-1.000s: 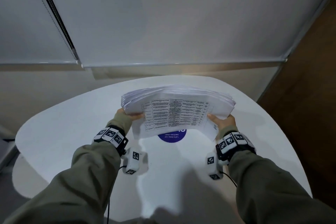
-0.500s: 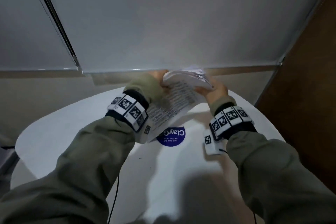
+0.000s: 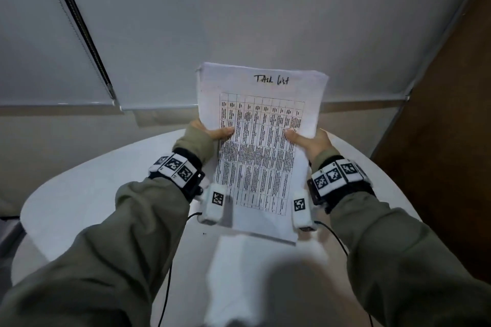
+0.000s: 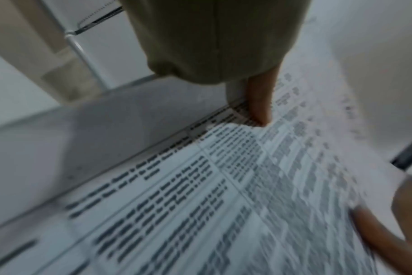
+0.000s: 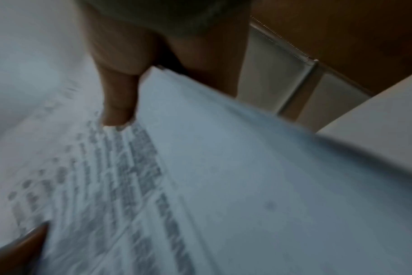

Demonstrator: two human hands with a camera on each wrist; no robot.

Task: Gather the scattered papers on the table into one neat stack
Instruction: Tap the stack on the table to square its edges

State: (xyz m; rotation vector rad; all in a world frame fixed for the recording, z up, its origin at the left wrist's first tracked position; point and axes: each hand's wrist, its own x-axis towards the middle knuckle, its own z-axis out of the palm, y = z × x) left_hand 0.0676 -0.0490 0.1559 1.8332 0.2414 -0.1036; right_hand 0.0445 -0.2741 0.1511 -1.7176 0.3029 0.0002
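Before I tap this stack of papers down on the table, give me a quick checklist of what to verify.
1. Left hand grips the white printed paper stack at its left edge: ok.
2. Right hand grips the right edge: ok.
3. Top edge flush: not ok, sheets look slightly staggered at the top left corner.
4. Bottom edge over the round white table: ok; touching it or not, cannot tell.
5. Stray sheets left on the table: none seen in the head view; behind the stack, cannot tell.

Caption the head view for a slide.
Both hands, left hand and right hand, hold the paper stack upright.
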